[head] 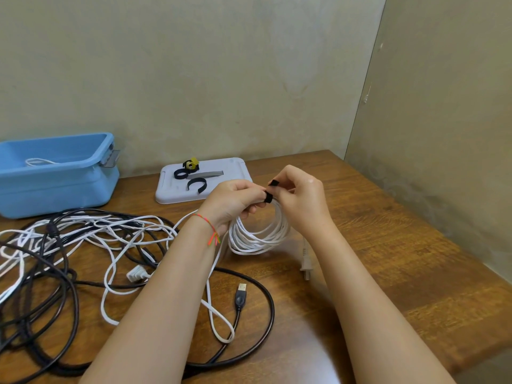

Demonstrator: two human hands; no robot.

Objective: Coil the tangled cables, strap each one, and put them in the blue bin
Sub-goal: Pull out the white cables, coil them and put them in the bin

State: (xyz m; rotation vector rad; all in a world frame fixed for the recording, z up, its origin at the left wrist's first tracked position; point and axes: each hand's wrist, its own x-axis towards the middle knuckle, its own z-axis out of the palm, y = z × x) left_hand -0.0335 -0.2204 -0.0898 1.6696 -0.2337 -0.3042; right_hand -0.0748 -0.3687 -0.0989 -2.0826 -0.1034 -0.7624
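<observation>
Nearest, black and white tangled cables lay sprawled across the wooden table, uncoiled; most of the job judged left. Above them the left hand gripped the top of a white coil, which hung on edge, its ring face toward the camera, long axis roughly vertical. The right hand pinched the free end of a black strap wrapped around the bundle. Beyond, spare straps on a grey lid. Farthest left, the blue bin held one white cable.
</observation>
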